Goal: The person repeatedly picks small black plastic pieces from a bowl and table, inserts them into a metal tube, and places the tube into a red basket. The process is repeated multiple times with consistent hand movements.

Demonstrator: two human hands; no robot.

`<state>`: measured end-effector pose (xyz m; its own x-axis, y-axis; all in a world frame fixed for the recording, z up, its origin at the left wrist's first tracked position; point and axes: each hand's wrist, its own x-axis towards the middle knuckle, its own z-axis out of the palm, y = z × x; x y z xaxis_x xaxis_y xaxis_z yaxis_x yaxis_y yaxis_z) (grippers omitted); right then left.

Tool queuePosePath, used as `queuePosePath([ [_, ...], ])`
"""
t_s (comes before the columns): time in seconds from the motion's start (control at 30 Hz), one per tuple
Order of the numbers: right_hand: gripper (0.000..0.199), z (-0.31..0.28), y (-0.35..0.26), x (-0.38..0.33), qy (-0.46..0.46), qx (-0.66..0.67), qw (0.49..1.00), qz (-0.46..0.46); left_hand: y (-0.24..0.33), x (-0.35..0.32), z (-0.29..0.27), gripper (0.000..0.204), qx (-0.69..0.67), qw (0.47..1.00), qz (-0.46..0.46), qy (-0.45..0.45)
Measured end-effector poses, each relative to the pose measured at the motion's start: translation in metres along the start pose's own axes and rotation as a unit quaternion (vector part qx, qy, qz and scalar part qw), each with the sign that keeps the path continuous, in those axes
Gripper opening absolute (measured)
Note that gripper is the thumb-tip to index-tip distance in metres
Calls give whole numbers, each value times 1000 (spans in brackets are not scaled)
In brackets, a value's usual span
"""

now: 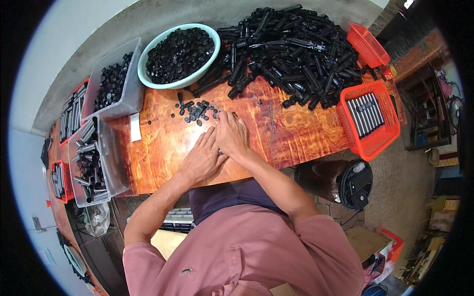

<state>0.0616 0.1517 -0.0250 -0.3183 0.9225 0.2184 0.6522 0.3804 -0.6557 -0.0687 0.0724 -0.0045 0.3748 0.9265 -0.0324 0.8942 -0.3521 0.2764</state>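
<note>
Over the wooden table, my left hand and my right hand are close together and touching. My left fingers point forward, pressed together beside the right wrist. A sliver of something greyish shows by the left thumb, but I cannot make out what it is. The right fingers curl downward, and whatever is in them is hidden. Just past the fingertips lies a loose scatter of small black caps. A short black tube piece lies at its far side.
A pale green basin of black caps and a heap of black tubes are at the back. Clear plastic bins of parts stand left. Red baskets are at both sides, one with silver tubes. A dark bin stands below the table's right edge.
</note>
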Motion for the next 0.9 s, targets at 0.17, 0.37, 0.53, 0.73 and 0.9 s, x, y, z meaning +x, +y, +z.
queuePosePath([
  [0.17,19,3,1,-6,15,0,1000,-27,-2,9,-2,85,16,1000,-10,15],
  [0.37,20,12,6,-4,51,17,998,-31,-5,18,-3,84,40,999,22,13],
  [0.53,21,9,5,-4,40,8,999,-22,-5,20,-6,84,50,998,27,12],
  [0.73,23,7,2,-6,17,31,999,-1,-8,17,4,81,48,999,22,-14],
  [0.9,23,6,3,-10,36,41,998,-2,-5,19,4,80,44,999,12,-23],
])
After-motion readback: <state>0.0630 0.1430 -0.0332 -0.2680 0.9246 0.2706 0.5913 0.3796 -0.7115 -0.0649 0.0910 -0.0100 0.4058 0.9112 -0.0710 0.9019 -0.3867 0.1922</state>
